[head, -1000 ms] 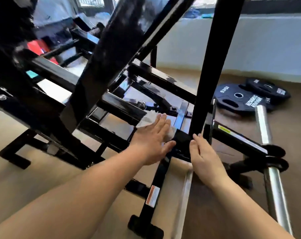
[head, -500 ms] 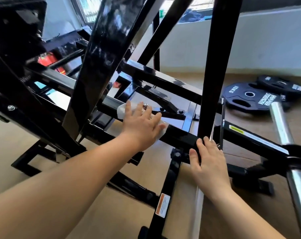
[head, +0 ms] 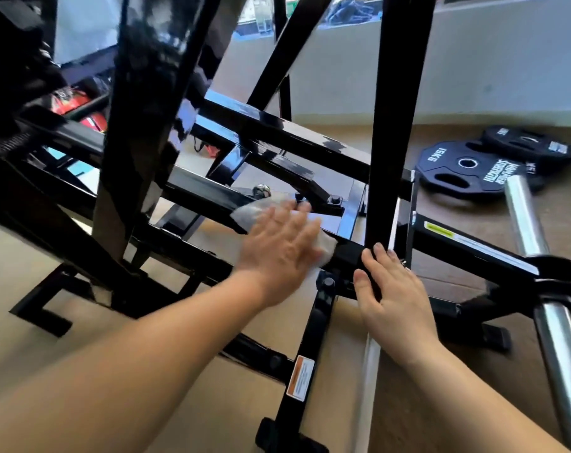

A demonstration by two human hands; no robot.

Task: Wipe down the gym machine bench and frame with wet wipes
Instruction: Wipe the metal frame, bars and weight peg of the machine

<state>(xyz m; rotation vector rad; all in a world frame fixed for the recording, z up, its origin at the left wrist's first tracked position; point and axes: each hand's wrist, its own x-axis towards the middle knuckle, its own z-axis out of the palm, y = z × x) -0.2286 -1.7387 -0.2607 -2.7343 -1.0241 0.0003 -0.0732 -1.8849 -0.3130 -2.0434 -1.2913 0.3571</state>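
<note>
Your left hand lies flat with fingers spread, pressing the wet wipe onto the sloping black frame bar just left of the upright post. Your right hand rests at the foot of that post, fingers straight on the same bar, holding nothing. Right of the post, weight plates lie on the floor near a chrome sleeve.
</note>
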